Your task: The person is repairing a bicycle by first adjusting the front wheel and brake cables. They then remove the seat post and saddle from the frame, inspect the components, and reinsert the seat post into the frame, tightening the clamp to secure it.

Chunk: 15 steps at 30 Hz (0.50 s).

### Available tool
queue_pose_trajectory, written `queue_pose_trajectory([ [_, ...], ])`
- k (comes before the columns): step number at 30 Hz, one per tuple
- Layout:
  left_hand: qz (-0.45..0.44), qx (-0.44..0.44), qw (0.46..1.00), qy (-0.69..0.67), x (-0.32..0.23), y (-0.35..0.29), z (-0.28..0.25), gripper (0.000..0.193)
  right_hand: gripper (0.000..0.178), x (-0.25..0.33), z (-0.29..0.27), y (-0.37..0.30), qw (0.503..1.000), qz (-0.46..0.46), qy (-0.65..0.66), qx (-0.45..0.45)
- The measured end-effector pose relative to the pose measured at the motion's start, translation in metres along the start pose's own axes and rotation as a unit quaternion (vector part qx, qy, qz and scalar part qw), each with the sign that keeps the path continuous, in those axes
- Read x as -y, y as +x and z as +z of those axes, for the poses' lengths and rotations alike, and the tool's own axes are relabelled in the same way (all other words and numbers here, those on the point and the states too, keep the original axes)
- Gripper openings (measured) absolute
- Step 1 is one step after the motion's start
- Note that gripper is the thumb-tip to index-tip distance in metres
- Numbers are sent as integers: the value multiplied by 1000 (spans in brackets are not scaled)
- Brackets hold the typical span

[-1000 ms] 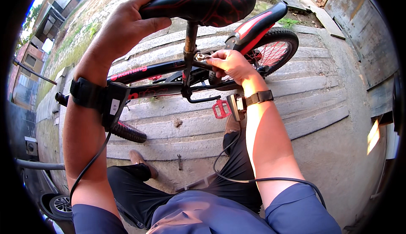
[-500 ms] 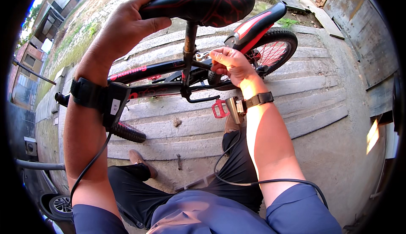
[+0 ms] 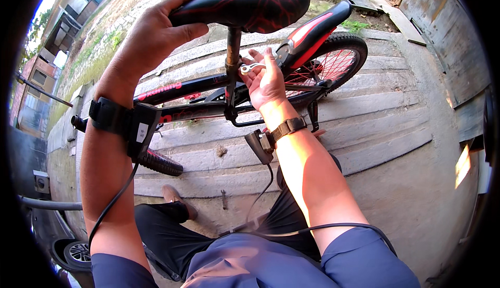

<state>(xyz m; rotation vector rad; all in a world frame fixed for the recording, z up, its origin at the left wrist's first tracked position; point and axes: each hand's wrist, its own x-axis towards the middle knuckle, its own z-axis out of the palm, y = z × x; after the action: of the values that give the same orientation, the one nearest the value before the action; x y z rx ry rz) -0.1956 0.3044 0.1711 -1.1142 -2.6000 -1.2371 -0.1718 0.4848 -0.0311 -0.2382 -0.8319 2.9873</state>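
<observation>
My left hand [image 3: 156,41] grips the nose of the black bicycle saddle [image 3: 250,7], which has red line patterns, with the thumb on its near side. Below it, the seat post [image 3: 234,46] runs down into the frame [image 3: 182,95]. Palm up, my right hand [image 3: 266,82] is at the seat-post clamp, fingers stretched and apart. A silver quick-release lever [image 3: 252,68] lies against its fingers; whether they press on it I cannot tell. Behind that hand are the black-and-red rear mudguard [image 3: 312,35] and the red-spoked rear wheel [image 3: 341,61].
The bicycle stands on long concrete slabs [image 3: 385,98]. A small wrench [image 3: 224,199] lies on the ground near my left shoe [image 3: 174,197]. Cables run along both arms from wrist-worn devices. Metal panels [image 3: 448,38] stand at right; a car wheel [image 3: 78,251] shows at lower left.
My right hand has moved left and turned palm up, its closed fingers spreading by the lever. The red pedal has gone from its former spot. My left hand stays on the saddle.
</observation>
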Motion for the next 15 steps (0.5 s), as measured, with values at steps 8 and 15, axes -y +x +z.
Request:
queue_pose_trajectory([
  [8, 1, -6, 1000, -1, 0, 0, 2, 61, 42, 3, 12, 8, 993, -10, 116, 17],
  [15, -10, -10, 1000, -5, 0, 0, 2, 60, 27, -11, 11, -3, 998, -39, 41, -26],
])
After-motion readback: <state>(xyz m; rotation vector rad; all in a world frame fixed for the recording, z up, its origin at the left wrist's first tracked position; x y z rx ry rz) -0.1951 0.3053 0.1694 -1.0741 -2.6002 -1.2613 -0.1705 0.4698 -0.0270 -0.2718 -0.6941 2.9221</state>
